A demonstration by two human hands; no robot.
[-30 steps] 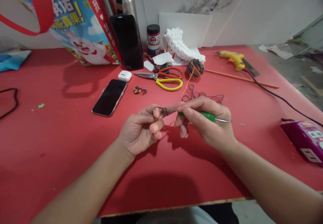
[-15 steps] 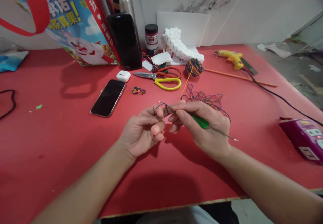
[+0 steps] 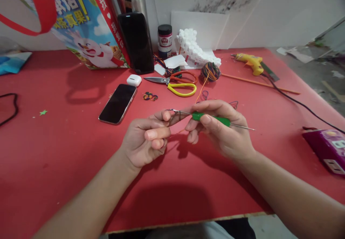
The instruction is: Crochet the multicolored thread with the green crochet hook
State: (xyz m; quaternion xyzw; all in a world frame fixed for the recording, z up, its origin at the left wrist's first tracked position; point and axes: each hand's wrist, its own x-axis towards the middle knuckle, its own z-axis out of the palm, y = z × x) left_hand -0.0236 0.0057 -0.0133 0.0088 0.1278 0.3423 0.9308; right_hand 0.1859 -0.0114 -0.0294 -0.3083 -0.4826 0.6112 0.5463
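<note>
My right hand [image 3: 223,131] grips a crochet hook [image 3: 212,119] by its green handle, with a thin metal shaft sticking out at both ends. The hook's left end reaches over to the fingers of my left hand [image 3: 145,138], where dark yarn [image 3: 180,115] loops around the shaft. My left hand is closed in a pinch on this yarn; the small work between its fingertips is mostly hidden. An orange strand runs below, between the two hands. Behind my right hand lie loose yarn loops [image 3: 205,95], and a multicoloured yarn ball [image 3: 210,72] sits farther back.
Scissors [image 3: 182,89] with orange and yellow handles lie beyond my hands, near a small yarn piece [image 3: 150,96]. A phone [image 3: 118,104] and white earbud case [image 3: 134,80] are left. A yellow glue gun [image 3: 249,63] and purple box [image 3: 325,149] are right.
My right hand has drawn the hook slightly rightward and levelled it, showing more of the green handle. My left hand has shifted a little left, widening the gap between the hands.
</note>
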